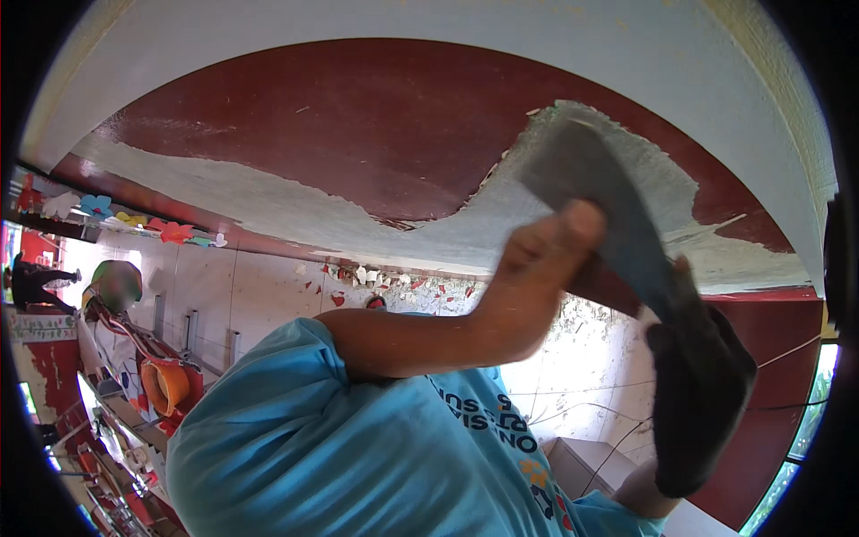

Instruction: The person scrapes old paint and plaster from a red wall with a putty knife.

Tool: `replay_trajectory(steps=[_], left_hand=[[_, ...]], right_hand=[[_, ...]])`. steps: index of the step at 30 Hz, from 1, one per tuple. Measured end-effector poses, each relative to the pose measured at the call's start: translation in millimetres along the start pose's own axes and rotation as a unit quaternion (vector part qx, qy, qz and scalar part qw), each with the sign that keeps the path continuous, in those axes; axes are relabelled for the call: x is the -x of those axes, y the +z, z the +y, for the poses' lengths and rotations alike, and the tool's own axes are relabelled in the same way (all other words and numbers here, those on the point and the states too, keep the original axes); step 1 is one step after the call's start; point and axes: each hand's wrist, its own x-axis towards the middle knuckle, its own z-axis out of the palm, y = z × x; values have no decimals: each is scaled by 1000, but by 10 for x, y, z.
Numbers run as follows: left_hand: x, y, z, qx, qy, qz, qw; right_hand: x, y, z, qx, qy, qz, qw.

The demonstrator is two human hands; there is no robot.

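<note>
A wide grey scraper, smeared by motion, lies against the wall where paint is peeled. Its broad blade tip is over the pale stripped patch, with its lower part running down to my right hand. That hand wears a black glove and is closed round the scraper's lower end. My bare left hand is closed on the side of the blade, a fingertip pressed on its face; the other fingers are partly hidden. Dark red paint still covers the wall to the left, ending in a ragged, lifted edge.
Red and pale paint flakes litter the white tiled floor. Thin cables run near my right arm. Further left are another person, an orange container and paper flowers. A grey box-like block is below.
</note>
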Motion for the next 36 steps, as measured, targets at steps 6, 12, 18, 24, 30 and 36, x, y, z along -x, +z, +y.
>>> replay_trajectory(steps=[6,12,18,24,30,36], left_hand=[[56,-9,-7,14,38,7,999],[62,22,116,-20,2,17,1000],[48,42,79,-6,11,9,1000],[67,76,61,1,2,19,1000],[106,99,199,10,19,51,998],[42,-7,30,-7,43,19,999]], right_hand=[[30,25,-23,-50,-9,-4,999],[-52,-145,-168,-92,47,-96,990],[-79,-23,-349,-53,-2,52,997],[68,-54,-94,-38,49,10,998],[-4,-65,-197,-97,41,-32,994],[-44,11,-153,-47,23,-13,999]])
